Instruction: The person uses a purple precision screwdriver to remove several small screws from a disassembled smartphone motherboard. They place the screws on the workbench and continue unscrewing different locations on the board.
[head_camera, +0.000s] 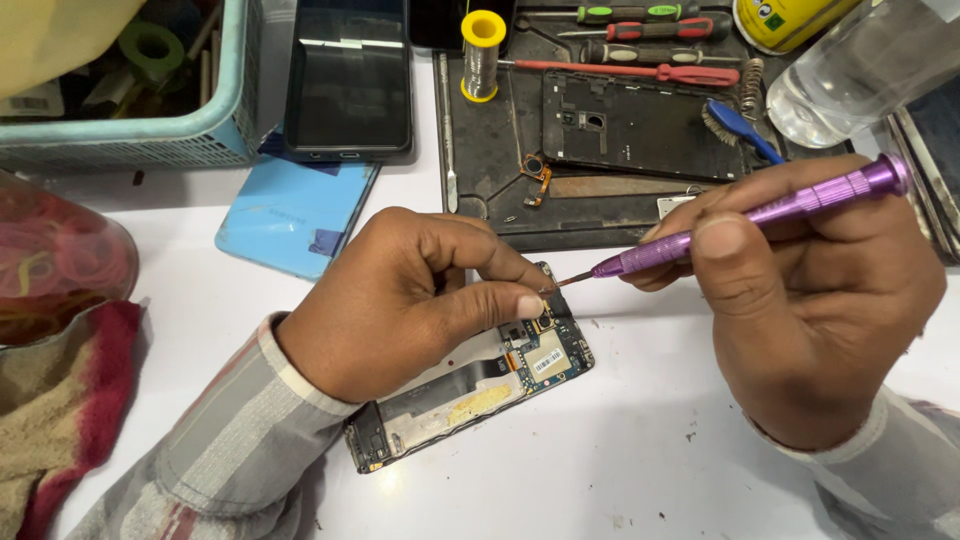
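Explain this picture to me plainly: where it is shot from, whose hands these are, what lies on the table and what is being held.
The single picture comes from a camera worn on a person's head, looking down at their own bare hands on a white table. The left hand pins down an opened phone with its circuit board showing. The right hand holds a purple screwdriver, its tip at the phone's top end. Behind lie a dark work mat with more screwdrivers, a solder spool and a phone frame, plus a blue back cover, a basket and a rag.
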